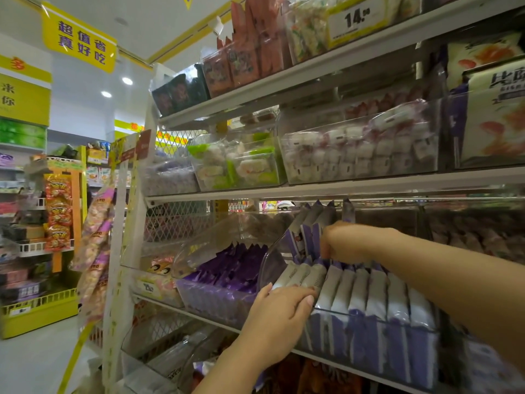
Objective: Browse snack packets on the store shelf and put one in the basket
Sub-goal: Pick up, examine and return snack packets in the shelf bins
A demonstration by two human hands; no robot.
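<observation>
1. We take the clear bin (369,334) of white-and-purple packets (366,291) as our landmark; both our hands work inside it, on the third shelf down that we can see.
2. To browse well, we judge it best to tip the packets apart gently, one bundle at a time, so a single one comes free without dragging its neighbours over the bin's front lip.
3. Our left hand (284,311) rests palm-down on the left end of the bin's front row, fingers laid together and curled over the packet tops; thumb out of sight, so we cannot tell whether it pinches one.
4. Our right hand (343,243) reaches to the bin's back row, forearm stretched across above the front packets, wrist bent down.
5. Its fingers are bunched among the upright purple packets (309,237), apparently gripping or parting them; which packet is blurred.
6. No basket is in view, and no packet has left the bin yet.
7. We should lift straight up, clear of the raised lid (216,240) just left of the bin.
</observation>
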